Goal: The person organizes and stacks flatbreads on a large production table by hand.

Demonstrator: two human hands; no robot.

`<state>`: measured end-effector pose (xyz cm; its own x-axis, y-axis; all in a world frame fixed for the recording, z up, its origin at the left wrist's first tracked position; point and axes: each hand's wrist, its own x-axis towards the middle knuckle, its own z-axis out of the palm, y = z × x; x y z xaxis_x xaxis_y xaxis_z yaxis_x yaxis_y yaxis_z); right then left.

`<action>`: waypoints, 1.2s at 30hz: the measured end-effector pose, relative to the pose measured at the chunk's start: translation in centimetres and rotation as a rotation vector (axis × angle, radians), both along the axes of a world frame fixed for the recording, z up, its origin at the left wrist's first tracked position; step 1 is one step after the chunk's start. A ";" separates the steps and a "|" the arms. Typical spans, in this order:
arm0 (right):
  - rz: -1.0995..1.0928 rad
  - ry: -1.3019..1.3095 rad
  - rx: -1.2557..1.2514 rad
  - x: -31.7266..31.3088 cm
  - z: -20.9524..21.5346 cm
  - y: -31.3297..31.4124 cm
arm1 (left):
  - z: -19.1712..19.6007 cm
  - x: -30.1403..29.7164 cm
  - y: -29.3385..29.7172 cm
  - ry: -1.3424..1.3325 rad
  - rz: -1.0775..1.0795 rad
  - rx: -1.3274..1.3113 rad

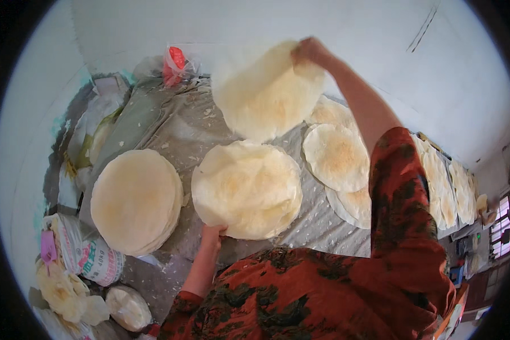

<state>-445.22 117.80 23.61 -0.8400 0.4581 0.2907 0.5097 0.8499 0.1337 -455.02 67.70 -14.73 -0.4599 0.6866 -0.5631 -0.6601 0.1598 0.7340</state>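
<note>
My right hand [311, 52], raised at the far side, is closed on the edge of a large thin round flatbread [260, 93]. That sheet hangs in the air, slightly blurred, beyond a stack of flatbreads [246, 190] on the cloth. At the near edge of this middle stack, my left hand [214, 233] grips the rim, its fingers curled and partly hidden. To its left stands a taller, neater stack of pale flatbreads [135, 201]. On the right, more browned flatbreads [337, 157] lie overlapping.
A grey cloth [181, 124] strewn with crumbs covers the work surface. A red and clear plastic bag [175, 62] sits at the back. White sacks [96, 258] and broken flatbread pieces [62, 289] lie at lower left. Further flatbreads [462, 190] are spread along the right.
</note>
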 end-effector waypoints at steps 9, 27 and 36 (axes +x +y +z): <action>0.138 0.383 -0.317 4.6 7.9 -19.1 | 2.2 0.3 -0.3 -0.215 -0.058 0.222; 0.105 0.098 -0.662 3.9 -28.0 -40.2 | 3.4 0.7 0.1 -0.488 -0.125 0.279; -0.397 -0.024 -0.688 -6.6 -27.9 -38.0 | 0.8 1.0 -0.8 -0.359 -0.219 0.250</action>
<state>-451.86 79.77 -4.24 -0.5787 0.7949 -0.1825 0.7957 0.5011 -0.3402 -454.04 66.92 -13.95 -0.0971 0.8799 -0.4652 -0.8490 0.1707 0.5001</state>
